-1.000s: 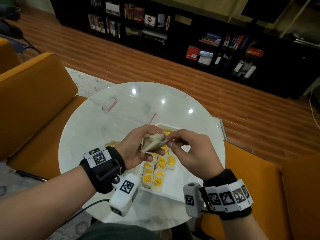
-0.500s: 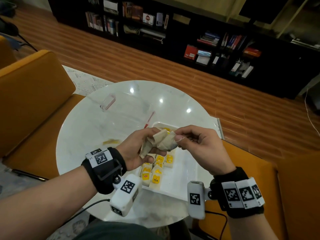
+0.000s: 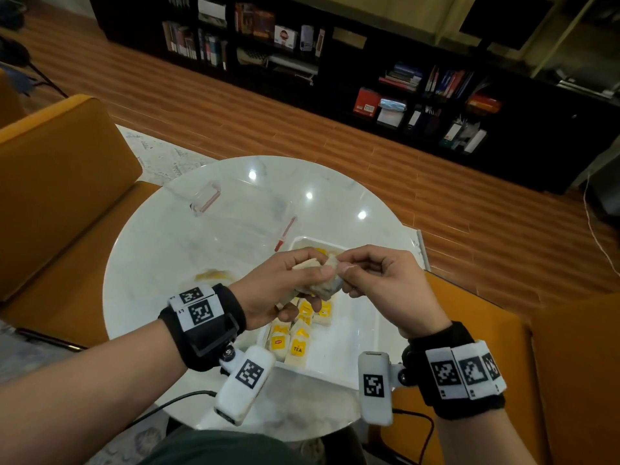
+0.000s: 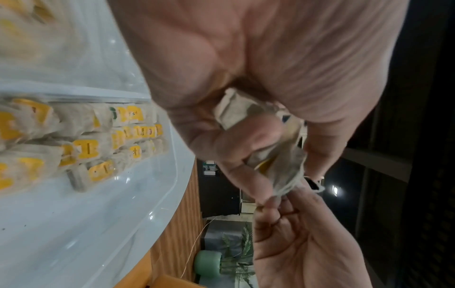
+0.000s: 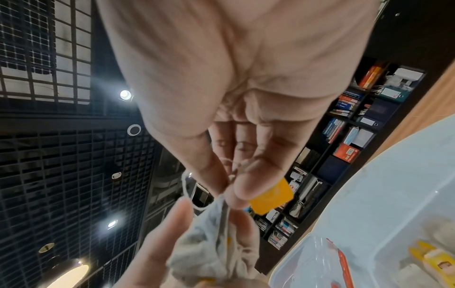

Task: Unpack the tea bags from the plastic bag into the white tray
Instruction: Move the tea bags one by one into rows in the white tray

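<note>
Left hand (image 3: 285,283) grips a crumpled clump of tea bags (image 3: 320,283) above the white tray (image 3: 352,333), while the right hand (image 3: 385,283) pinches its string at the fingertips. More tea bags (image 3: 295,344) lie in rows in the tray; the plastic bag (image 3: 235,213) lies flat on the counter (image 3: 161,263) beyond.

Glossy marble table (image 3: 161,263); matt paper tea bags (image 3: 297,347).

Left hand (image 3: 275,290) and right hand (image 3: 385,286) gripping a clump of tea bags (image 3: 322,280) above white tray (image 3: 352,330), plastic bag (image 3: 241,213) at 11 o'clock on round surface (image 3: 151,263)
</note>
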Demonstrator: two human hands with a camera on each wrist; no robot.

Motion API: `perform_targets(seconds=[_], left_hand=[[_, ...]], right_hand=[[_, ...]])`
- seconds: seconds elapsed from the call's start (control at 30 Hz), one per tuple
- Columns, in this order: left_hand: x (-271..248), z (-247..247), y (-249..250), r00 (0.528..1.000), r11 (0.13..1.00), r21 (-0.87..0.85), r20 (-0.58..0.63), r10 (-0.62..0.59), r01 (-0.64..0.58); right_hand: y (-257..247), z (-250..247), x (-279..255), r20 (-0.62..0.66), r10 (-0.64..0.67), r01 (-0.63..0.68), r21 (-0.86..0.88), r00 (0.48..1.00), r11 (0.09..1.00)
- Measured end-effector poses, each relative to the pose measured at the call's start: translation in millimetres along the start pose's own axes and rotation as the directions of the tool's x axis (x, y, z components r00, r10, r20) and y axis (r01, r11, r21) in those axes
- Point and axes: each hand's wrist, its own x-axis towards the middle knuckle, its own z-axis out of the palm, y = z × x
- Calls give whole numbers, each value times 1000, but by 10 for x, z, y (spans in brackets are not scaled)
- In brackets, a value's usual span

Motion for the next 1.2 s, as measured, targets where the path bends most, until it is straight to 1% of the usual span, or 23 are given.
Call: perform_targets(seconds=[0.07, 0.2, 0.3, 0.43, 0.57, 0.7, 0.77, 0.9, 1.03, 1.2], left_hand=[[8, 7, -1, 999, 999, 38, -33, 22, -21], [42, -14, 7, 989, 996, 7, -119, 86, -86], [64, -44, 10, 981, 994, -1, -158, 110, -112], [93, -60, 7, 977, 992, -2, -173, 123, -125], [119, -57, -15, 970, 987, 70, -187, 154, -143], [136, -21, -23, 961, 979, 125, -210, 182, -158], [134, -4, -33, 960, 978, 136, -212, 182, -156], [116, 6, -38, 968, 982, 129, -194, 160, -136], [78, -5, -23, 981, 986, 108, -134, 138, -124], [52, -13, -25, 984, 986, 109, -109, 139, -128]], right_hand=[[2, 6, 8, 1, 19, -19, 22, 1000, 1000], [1, -40, -4, 36, 44, -48, 143, 998, 989], [-5, -94, -29, -27, 31, -25, 203, 999, 979], [32, -113, -13, -132, 5, 24, 215, 991, 976], [45, -90, 3, -160, -34, 73, 245, 987, 967], [6, -5, 13, -155, -25, 84, 386, 988, 919], [0, 44, 17, -184, -35, 102, 372, 982, 923], [0, 91, 21, -246, -61, 127, 261, 967, 957], [4, 103, 37, -253, -97, 144, 174, 963, 974], [-20, 119, 35, -241, -124, 160, 134, 963, 978]])
